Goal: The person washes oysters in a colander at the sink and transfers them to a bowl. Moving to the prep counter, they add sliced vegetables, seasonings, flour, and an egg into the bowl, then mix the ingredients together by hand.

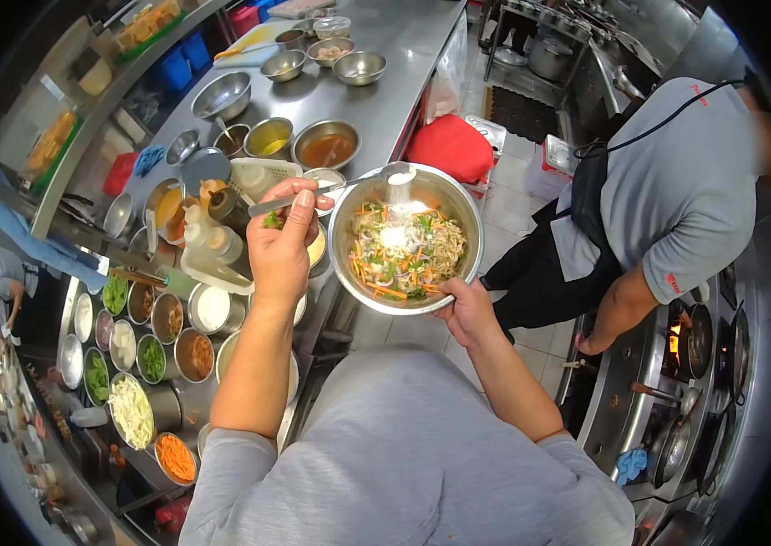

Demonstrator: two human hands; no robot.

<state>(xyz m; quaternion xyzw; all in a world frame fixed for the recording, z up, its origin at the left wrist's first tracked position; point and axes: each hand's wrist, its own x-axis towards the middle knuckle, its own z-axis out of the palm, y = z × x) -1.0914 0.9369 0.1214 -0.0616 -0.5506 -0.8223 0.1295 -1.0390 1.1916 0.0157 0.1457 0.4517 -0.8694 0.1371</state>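
Observation:
My left hand (pixel 282 238) is closed round the handle of a metal spoon (pixel 338 187), with a scrap of green leaf at the fingers. The spoon's tip is over the far side of a steel mixing bowl (pixel 342 287), and white powder (pixel 398 193) falls from it. Inside the bowl lies a mix of shredded vegetables (pixel 404 250), with orange strips, green leaves and a white heap of powder on top. My right hand (pixel 471 312) grips the bowl's near right rim, thumb on the edge; the fingers beneath are partly hidden.
Steel bowls of sauce (pixel 327 148) and squeeze bottles (pixel 208 232) crowd the counter at left. Round tubs hold shredded cabbage (pixel 132 411) and carrot strips (pixel 176 458). A co-worker (pixel 677 182) stands at right by the stove, where a flame (pixel 675 341) burns. A red-topped stool (pixel 449 150) stands beyond the bowl.

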